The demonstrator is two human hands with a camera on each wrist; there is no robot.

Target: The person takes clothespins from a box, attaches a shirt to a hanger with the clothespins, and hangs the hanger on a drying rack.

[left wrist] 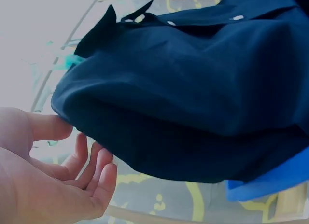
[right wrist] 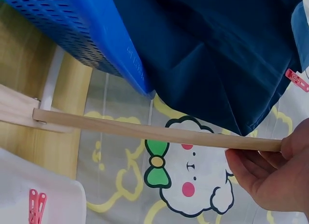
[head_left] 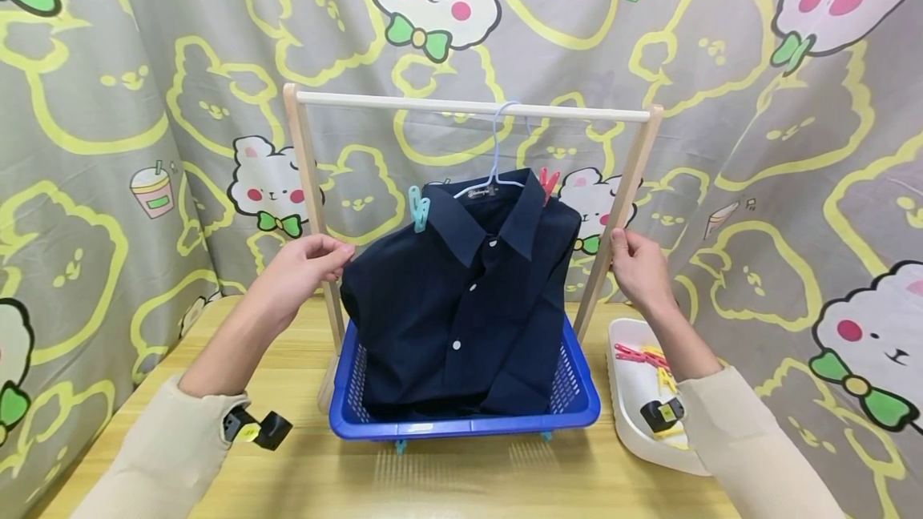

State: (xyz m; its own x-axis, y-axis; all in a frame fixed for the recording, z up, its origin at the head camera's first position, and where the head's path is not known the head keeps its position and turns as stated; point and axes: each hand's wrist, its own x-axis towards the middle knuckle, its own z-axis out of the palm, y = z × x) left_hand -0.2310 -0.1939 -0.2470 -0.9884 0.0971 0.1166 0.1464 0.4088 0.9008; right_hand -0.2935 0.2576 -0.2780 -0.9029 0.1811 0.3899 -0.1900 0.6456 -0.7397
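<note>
A dark navy button-up shirt (head_left: 433,303) hangs from a pale blue hanger (head_left: 496,158) on a small wooden rack. A teal clothespin (head_left: 421,211) and a red clothespin (head_left: 550,183) sit by its collar. The shirt's lower part rests in a blue basket (head_left: 461,426). My left hand (head_left: 303,271) pinches the shirt's shoulder edge at the left; in the left wrist view the thumb (left wrist: 50,126) lies right at the cloth edge. On the other side, my right hand (head_left: 640,267) grips the rack's right wooden post (right wrist: 159,133), fingers partly behind it.
A white tray (head_left: 620,415) stands right of the basket, holding red and yellow clothespins. The rack's white crossbar (head_left: 404,102) spans above. Under the basket's front rim, small teal clips (head_left: 401,447) show. A patterned curtain (head_left: 757,142) surrounds the wooden table (head_left: 303,487).
</note>
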